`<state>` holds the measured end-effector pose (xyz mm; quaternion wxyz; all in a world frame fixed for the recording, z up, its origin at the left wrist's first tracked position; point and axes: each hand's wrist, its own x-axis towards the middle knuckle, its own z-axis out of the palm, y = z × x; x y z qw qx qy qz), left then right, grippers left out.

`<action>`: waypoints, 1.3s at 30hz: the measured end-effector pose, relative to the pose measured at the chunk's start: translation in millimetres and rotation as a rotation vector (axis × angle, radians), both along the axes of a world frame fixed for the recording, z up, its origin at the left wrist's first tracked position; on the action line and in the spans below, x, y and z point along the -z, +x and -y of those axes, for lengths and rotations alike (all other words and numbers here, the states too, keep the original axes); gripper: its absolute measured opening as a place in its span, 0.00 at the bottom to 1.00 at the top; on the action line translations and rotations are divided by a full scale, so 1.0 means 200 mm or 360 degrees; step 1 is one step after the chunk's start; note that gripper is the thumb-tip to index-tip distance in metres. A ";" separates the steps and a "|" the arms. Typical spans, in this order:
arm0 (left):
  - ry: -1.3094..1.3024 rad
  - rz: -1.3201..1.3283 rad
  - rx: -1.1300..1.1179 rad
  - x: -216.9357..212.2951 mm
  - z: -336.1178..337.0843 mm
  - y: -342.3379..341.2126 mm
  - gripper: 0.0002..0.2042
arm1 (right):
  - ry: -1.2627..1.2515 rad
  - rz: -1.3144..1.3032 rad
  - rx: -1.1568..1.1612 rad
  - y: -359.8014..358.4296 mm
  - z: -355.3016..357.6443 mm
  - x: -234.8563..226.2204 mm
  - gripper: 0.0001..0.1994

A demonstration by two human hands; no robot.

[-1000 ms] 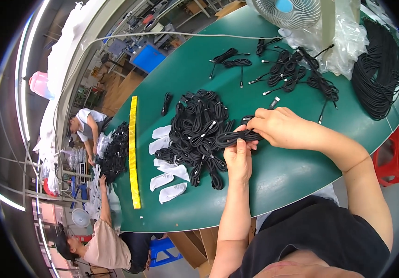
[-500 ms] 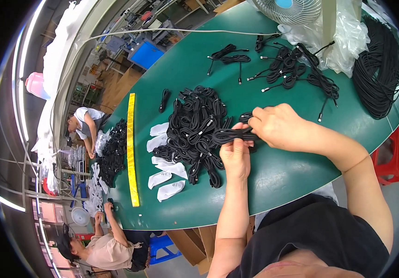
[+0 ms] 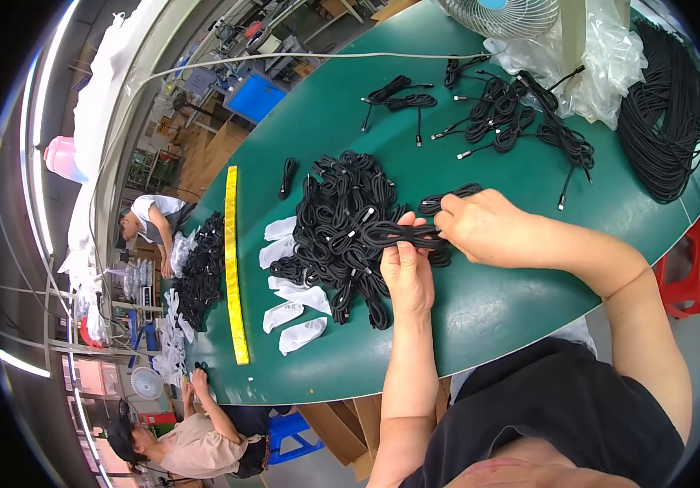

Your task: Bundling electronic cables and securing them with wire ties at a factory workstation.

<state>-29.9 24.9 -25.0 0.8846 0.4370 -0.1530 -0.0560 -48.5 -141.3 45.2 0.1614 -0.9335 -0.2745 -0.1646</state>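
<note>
A coiled black cable [image 3: 386, 235] is held between my two hands, just right of the big pile. My left hand [image 3: 408, 281] grips its middle from below, thumb in front. My right hand [image 3: 480, 232] pinches the bundle's right end; its fingertips are partly hidden. Behind them another coiled cable [image 3: 447, 198] lies on the green table [image 3: 480, 317]. To the left is a heap of bundled black cables [image 3: 333, 195], some with silvery plugs. Several small white bags [image 3: 303, 335] lie along the heap's left side.
A yellow tape strip [image 3: 233, 268] crosses the table at left. Looser cables [image 3: 500, 114] lie at the far right, near a fan [image 3: 504, 18], clear plastic bags [image 3: 602, 73] and a large cable coil [image 3: 665, 122]. Two people work beyond the tape. A red stool [image 3: 695, 264] stands at right.
The held cable has moved slightly left with my left hand. My right hand stays at its right end. More of the cable lying behind is visible.
</note>
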 end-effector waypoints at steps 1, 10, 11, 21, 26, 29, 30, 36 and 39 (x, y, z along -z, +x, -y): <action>-0.0002 0.0000 0.0001 -0.01 0.01 -0.01 0.19 | 0.0034 -0.0014 -0.0057 0.00 -0.01 0.01 0.09; -0.0022 0.0041 0.0292 -0.02 0.02 -0.02 0.25 | 0.0410 -0.0240 -0.0180 0.00 -0.02 0.03 0.08; -0.0021 0.0027 0.0294 -0.03 0.03 -0.03 0.25 | 0.0544 -0.0268 -0.0222 0.02 -0.02 0.04 0.08; -0.0190 -0.0084 0.0270 -0.02 -0.01 0.01 0.25 | 0.0721 -0.0373 -0.0362 0.03 -0.04 0.06 0.10; -0.0357 -0.0356 0.0212 -0.04 0.05 -0.03 0.23 | 0.0563 -0.0206 -0.0115 0.02 -0.07 0.10 0.08; -0.0184 -0.0172 0.0249 -0.03 0.04 -0.02 0.22 | 0.0541 -0.0408 -0.0044 0.04 -0.06 0.09 0.09; -0.0182 -0.0171 0.0249 -0.03 0.04 -0.02 0.22 | 0.0523 -0.0531 -0.0036 0.07 -0.04 0.08 0.09; -0.0127 -0.0241 0.0466 -0.06 0.04 -0.04 0.20 | 0.1174 -0.0419 -0.0169 0.15 0.08 0.01 0.15; 0.0005 -0.0246 0.0417 -0.05 0.04 -0.05 0.17 | 0.0992 -0.0347 -0.0290 0.17 0.07 0.06 0.23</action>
